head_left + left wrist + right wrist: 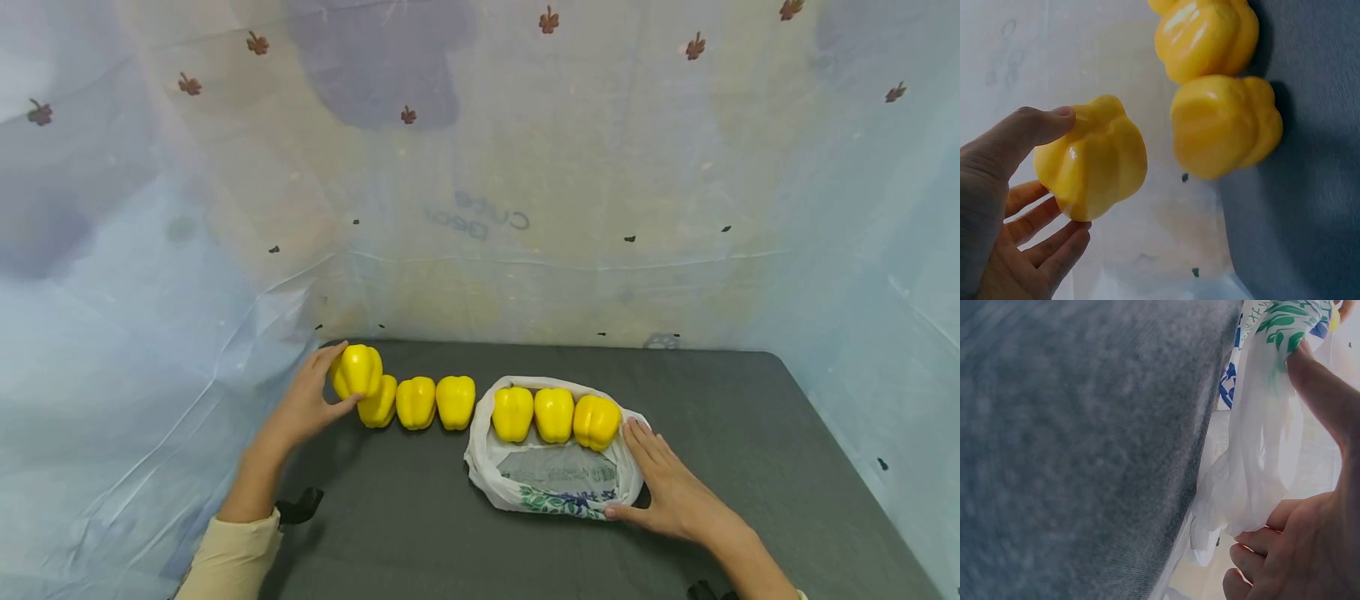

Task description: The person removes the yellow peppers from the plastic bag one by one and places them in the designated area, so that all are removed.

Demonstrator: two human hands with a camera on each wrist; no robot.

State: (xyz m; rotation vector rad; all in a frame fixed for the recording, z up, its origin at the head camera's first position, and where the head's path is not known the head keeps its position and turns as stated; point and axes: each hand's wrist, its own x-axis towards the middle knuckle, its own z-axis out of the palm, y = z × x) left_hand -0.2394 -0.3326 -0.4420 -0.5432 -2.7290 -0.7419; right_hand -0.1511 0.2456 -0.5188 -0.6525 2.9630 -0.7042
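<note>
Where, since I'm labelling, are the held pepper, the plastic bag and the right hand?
Held pepper point(1093, 161): left wrist view, middle of its lobed surface.
Plastic bag point(483, 468): head view, its white rim.
Right hand point(672, 493): head view, back of the hand.

The peppers point(553, 415) are yellow, the bag point(489, 485) white with green leaf print point(542, 500), the tabletop point(405, 525) dark grey

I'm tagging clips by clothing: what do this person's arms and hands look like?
The left hand and right hand wear no visible gloves or rings. A plain beige sleeve ends on the left forearm, beside a black attachment. Beside the right forearm, part of a black piece shows.
</note>
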